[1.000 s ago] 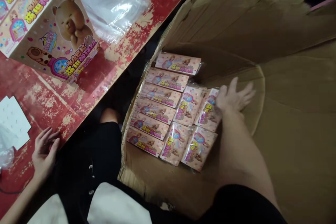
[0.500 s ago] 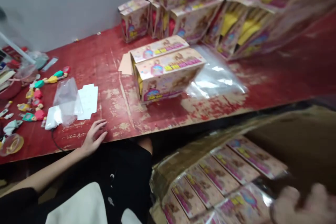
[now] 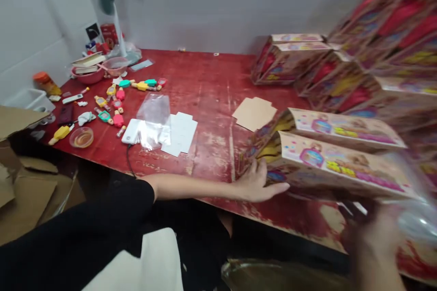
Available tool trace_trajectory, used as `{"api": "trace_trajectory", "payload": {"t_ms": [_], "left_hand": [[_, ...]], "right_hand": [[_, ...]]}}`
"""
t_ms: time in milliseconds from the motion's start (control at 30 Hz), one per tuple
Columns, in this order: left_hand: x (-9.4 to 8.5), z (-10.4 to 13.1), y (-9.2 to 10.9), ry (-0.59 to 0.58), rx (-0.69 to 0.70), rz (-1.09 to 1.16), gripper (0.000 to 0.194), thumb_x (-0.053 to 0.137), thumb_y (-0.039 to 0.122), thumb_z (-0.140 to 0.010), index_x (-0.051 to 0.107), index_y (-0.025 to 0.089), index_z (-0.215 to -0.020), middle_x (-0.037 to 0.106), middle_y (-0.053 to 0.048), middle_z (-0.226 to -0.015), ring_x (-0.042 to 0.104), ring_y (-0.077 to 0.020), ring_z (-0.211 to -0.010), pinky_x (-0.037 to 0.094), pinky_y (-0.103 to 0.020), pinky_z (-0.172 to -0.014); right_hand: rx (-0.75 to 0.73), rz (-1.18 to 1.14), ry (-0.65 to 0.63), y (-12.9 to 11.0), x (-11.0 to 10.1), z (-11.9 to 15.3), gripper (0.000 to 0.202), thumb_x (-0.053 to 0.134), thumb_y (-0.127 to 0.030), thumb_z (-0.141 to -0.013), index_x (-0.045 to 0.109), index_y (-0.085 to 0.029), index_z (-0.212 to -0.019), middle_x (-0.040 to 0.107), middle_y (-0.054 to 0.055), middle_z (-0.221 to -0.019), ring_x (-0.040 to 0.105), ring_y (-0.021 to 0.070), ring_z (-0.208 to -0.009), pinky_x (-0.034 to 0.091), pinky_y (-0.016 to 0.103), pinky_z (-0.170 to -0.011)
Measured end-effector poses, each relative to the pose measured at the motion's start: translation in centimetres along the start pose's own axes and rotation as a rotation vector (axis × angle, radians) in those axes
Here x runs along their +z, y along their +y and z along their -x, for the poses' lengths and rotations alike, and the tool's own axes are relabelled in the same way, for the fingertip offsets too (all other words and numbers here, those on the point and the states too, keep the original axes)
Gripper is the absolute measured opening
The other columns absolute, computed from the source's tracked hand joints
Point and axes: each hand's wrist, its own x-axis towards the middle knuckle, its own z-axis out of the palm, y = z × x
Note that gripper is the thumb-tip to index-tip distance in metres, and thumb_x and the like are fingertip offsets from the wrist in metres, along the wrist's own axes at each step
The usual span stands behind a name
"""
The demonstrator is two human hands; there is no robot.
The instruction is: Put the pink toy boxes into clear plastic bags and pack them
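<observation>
Seemingly at an early stage, a long pink printed carton (image 3: 341,163) lies on its side on the red table (image 3: 205,82), its open end touched by the left hand (image 3: 257,184) — fingers spread, nothing gripped. The right hand (image 3: 372,245) is blurred at the lower right; whether anything is held cannot be told. More cartons (image 3: 358,68) are stacked behind.

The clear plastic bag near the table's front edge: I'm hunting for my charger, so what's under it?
Under the clear plastic bag lie a white device with a dark cable and part of some white cards. Anything else beneath is too blurred to tell.
</observation>
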Motion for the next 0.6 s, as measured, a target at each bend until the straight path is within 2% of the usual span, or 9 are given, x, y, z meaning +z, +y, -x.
{"api": "trace_trajectory", "payload": {"t_ms": [67, 100, 200, 300, 333, 400, 433, 500, 600], "left_hand": [[-3.0, 3.8, -0.9, 0.04, 0.02, -0.002, 0.105, 0.045, 0.072, -0.092, 0.0, 0.012, -0.166, -0.002, -0.014, -0.174, -0.003, -0.0289, -0.163, 0.007, -0.047, -0.135], [-5.1, 5.5, -1.5, 0.062, 0.045, -0.016, 0.097, 0.043, 0.069, -0.095, 0.008, 0.013, -0.166, 0.008, -0.014, -0.174, 0.006, -0.0287, -0.163, 0.012, -0.047, -0.134], [-12.7, 9.2, -3.5, 0.221, 0.099, -0.14, 0.063, 0.035, 0.051, -0.103, 0.039, 0.019, -0.157, 0.042, -0.013, -0.163, 0.038, -0.025, -0.154, 0.03, -0.044, -0.129], [-20.6, 10.7, -6.4, 0.546, -0.036, -0.481, 0.036, 0.049, 0.023, -0.098, 0.065, 0.016, -0.129, 0.062, -0.014, -0.143, 0.051, -0.0247, -0.141, 0.028, -0.046, -0.127], [-22.8, 10.9, -7.2, 0.588, -0.085, -0.567, 0.025, 0.056, 0.016, -0.093, 0.071, 0.015, -0.113, 0.069, -0.014, -0.132, 0.056, -0.0256, -0.133, 0.027, -0.049, -0.126], [-26.4, 10.8, -8.0, 0.625, -0.129, -0.638, 0.01, 0.064, 0.008, -0.085, 0.072, 0.014, -0.087, 0.076, -0.011, -0.106, 0.064, -0.0244, -0.113, 0.029, -0.049, -0.123], [-28.0, 10.6, -7.8, 0.647, -0.123, -0.638, 0.009, 0.065, 0.008, -0.085, 0.07, 0.014, -0.081, 0.077, -0.01, -0.098, 0.065, -0.023, -0.105, 0.031, -0.047, -0.12], [-30.8, 9.7, -6.4, 0.737, -0.094, -0.633, 0.011, 0.061, 0.014, -0.092, 0.069, 0.014, -0.084, 0.075, -0.01, -0.096, 0.064, -0.021, -0.099, 0.037, -0.042, -0.113], [-35.2, 7.6, -1.9, 0.944, 0.046, -0.529, 0.025, 0.046, 0.026, -0.104, 0.065, 0.014, -0.093, 0.07, -0.011, -0.101, 0.06, -0.0185, -0.1, 0.043, -0.034, -0.101]], "right_hand": [[0.209, -0.091, -0.033, -0.2, 0.2, 3.9, 0.07, 0.058, -0.091, -0.054, 0.058, -0.032, -0.091, 0.065, 0.02, -0.116, 0.063, 0.0454, -0.121, 0.049, 0.063, -0.087], [0.265, -0.135, -0.062, -0.3, 0.4, 5.7, 0.07, 0.062, -0.09, -0.052, 0.058, -0.031, -0.091, 0.064, 0.02, -0.125, 0.058, 0.046, -0.13, 0.047, 0.063, -0.098], [0.262, -0.182, -0.133, -0.7, 1.0, 10.3, 0.069, 0.06, -0.089, -0.059, 0.062, -0.03, -0.095, 0.061, 0.02, -0.139, 0.051, 0.0439, -0.14, 0.041, 0.062, -0.115], [0.239, -0.197, -0.022, -0.8, 1.4, 13.1, 0.058, 0.063, -0.079, -0.066, 0.065, -0.031, -0.098, 0.06, 0.018, -0.144, 0.05, 0.0432, -0.14, 0.039, 0.062, -0.118], [0.229, -0.214, 0.014, -0.8, 1.4, 13.7, 0.055, 0.068, -0.075, -0.065, 0.066, -0.031, -0.098, 0.059, 0.019, -0.145, 0.05, 0.0442, -0.14, 0.039, 0.063, -0.117], [0.204, -0.24, 0.023, -0.9, 1.2, 14.6, 0.05, 0.073, -0.07, -0.065, 0.069, -0.032, -0.097, 0.058, 0.019, -0.146, 0.051, 0.0459, -0.138, 0.039, 0.063, -0.117], [0.184, -0.242, 0.012, -0.9, 1.0, 15.0, 0.049, 0.072, -0.07, -0.067, 0.07, -0.033, -0.099, 0.058, 0.019, -0.146, 0.051, 0.046, -0.138, 0.04, 0.063, -0.116], [0.106, -0.195, -0.006, -1.4, 0.5, 15.4, 0.048, 0.066, -0.072, -0.074, 0.073, -0.035, -0.105, 0.061, 0.019, -0.142, 0.054, 0.0447, -0.135, 0.043, 0.063, -0.114], [-0.114, -0.025, 0.05, -3.0, -0.3, 15.7, 0.051, 0.058, -0.071, -0.083, 0.073, -0.038, -0.118, 0.066, 0.019, -0.133, 0.061, 0.041, -0.129, 0.048, 0.059, -0.111]]}}
